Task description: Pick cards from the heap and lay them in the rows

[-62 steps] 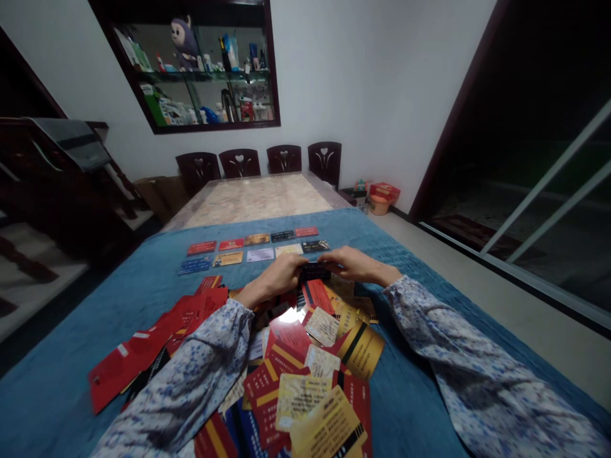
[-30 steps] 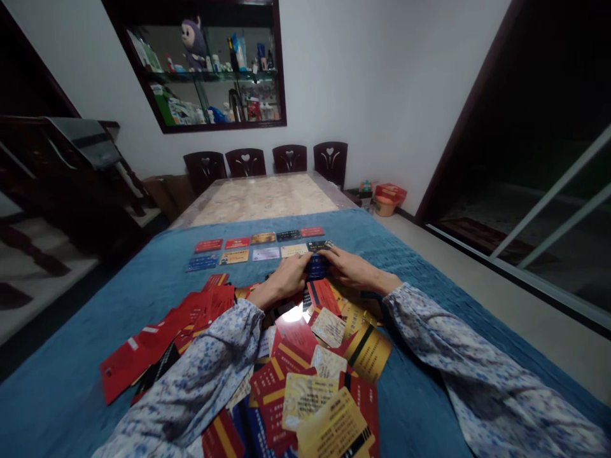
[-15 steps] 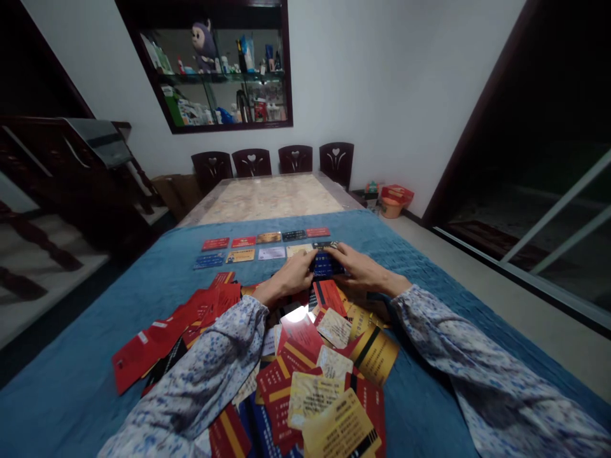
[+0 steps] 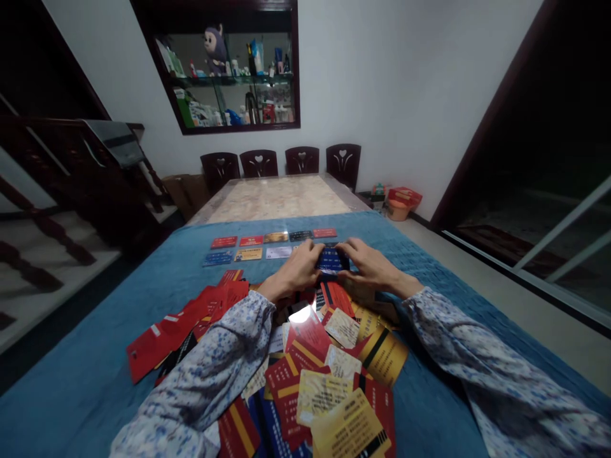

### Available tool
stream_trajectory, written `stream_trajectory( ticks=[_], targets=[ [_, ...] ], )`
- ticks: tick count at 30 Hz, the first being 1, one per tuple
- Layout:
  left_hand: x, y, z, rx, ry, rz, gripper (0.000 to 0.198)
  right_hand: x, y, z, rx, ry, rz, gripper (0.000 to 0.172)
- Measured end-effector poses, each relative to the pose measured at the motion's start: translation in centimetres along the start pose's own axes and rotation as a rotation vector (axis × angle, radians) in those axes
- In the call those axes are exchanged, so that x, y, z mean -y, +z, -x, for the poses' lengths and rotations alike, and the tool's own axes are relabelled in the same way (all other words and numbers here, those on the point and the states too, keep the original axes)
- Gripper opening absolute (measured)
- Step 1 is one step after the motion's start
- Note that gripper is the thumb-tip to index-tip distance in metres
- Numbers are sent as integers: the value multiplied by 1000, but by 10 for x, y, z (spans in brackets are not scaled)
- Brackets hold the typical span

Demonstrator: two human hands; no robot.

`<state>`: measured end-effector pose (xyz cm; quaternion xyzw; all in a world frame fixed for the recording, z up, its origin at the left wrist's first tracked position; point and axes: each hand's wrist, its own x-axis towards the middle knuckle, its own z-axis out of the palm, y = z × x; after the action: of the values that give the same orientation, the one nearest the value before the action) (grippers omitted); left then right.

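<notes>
Blue, rectangular, plastic-looking card (image 4: 330, 261) between left hand (image 4: 300, 268) and right hand (image 4: 373, 266), fingers of both gripping its sides, at far edge of mixed red, gold and blue card heap (image 4: 300, 369). Wrists angled inward; left forearm (image 4: 210, 369) over heap, right forearm (image 4: 482, 356) right of it.

Glossy plastic cards (image 4: 308, 334) — matt, creased cloth (image 4: 95, 343).

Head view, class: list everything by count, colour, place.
Held card: one showing, blue, centre
Spread cards: at least eight, mixed, two rows
Card pile: uncountable, mixed, foreground
Cloth: one, blue, under cards
Table: one, beige, under cloth
Chairs: four, dark, far end
Cupboard: one, dark, wall
Plush toy: one, purple, in cupboard
Bucket: one, orange, right floor
Banister: one, dark, left
Sleeves: two, white-blue, foreground
Left hand, right hand: one each, bare, at held card
</notes>
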<state>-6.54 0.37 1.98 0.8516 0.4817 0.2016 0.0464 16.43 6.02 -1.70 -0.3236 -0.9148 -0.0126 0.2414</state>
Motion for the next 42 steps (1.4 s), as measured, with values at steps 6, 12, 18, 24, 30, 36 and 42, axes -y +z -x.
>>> stream_trajectory(
  ticks=[6,12,18,24,30,36,42],
  targets=[
    [0,-14,4,16,-1,-21,44,5,-3,-4,-41,-14,50,59],
    [6,-26,20,32,5,-73,37,11,3,-12,-32,-37,-5,59],
    [15,-30,36,31,-42,-177,35,22,3,-23,24,-119,-136,57],
    [42,-35,50,41,-99,-156,52,43,11,-47,59,-107,-129,58],
    [78,-44,69,3,-122,-126,54,70,26,-76,107,-53,-60,52],
    [107,-59,88,15,-183,-148,59,89,41,-108,158,-136,-58,51],
    [133,-76,107,26,-231,-203,54,117,51,-141,208,-156,-36,45]
  ],
)
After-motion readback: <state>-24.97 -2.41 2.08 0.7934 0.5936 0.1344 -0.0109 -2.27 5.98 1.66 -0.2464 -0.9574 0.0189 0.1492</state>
